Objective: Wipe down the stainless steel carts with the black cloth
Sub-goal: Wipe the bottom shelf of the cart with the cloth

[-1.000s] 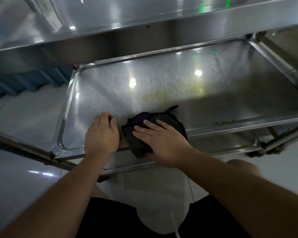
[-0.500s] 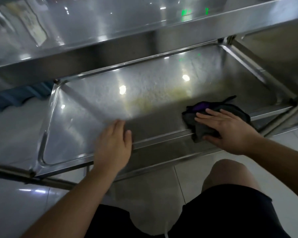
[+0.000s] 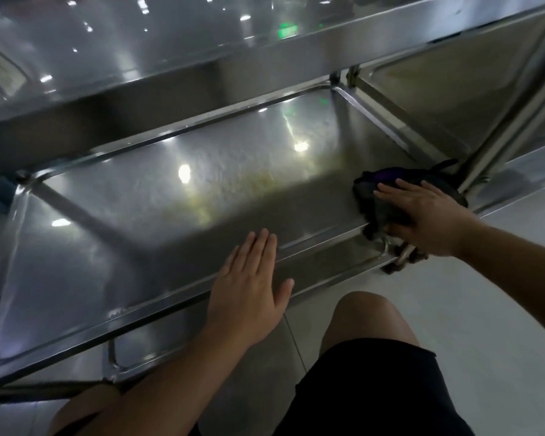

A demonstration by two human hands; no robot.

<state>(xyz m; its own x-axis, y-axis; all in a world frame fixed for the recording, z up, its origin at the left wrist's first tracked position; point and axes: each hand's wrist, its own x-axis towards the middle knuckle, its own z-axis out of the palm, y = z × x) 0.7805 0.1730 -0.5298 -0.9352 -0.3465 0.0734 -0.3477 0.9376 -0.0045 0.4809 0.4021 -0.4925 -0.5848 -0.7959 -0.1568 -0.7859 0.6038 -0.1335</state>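
Black cloth (image 3: 378, 205), soft and light I judge, bunches under my right grip (image 3: 428, 215), fingers pressing flat; left grip (image 3: 249, 294) rests open on the cart shelf (image 3: 158, 196).

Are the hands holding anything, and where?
The right hand presses flat on top of the black cloth at the shelf's right corner. The left hand holds nothing; it lies flat at the shelf's front rim.

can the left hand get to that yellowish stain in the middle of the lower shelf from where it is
Probably yes. The left hand lies flat at the shelf's near rim, and nothing stands between it and the yellowish stain.
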